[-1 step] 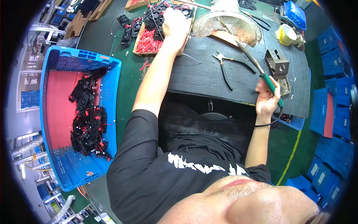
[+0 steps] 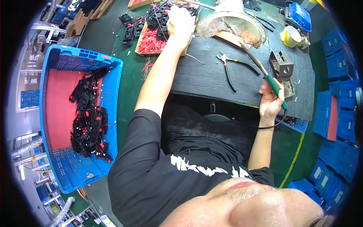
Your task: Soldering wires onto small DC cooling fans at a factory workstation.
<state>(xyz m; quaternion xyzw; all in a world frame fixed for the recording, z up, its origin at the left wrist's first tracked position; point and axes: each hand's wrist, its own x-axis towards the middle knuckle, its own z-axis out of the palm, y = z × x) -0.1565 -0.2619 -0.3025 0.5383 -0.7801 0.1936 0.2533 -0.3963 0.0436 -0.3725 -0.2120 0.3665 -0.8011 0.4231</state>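
Note:
My right hand (image 2: 270, 102) is closed round the green handle of a soldering iron (image 2: 274, 85). The iron's metal shaft points up and left, its tip end by the crusted rim of a pale round hood (image 2: 230, 28). Farther off on the left, my left hand (image 2: 179, 24) curls over small black fans (image 2: 153, 19) in a shallow box. Its fingertips are hidden, so what they hold does not show. Red sleeves or tubes (image 2: 151, 41) fill the near part of that box. Between my hands, cutting pliers (image 2: 227, 60) with black and orange handles lie spread on the black board.
A blue crate (image 2: 81, 181) on the left holds many black fans with red wires. Beside the iron stands a metal holder (image 2: 281, 64), with a small tray next to it. A white cup (image 2: 291, 36) and second pliers (image 2: 262, 22) are farther back. Blue bins (image 2: 342, 90) line the right.

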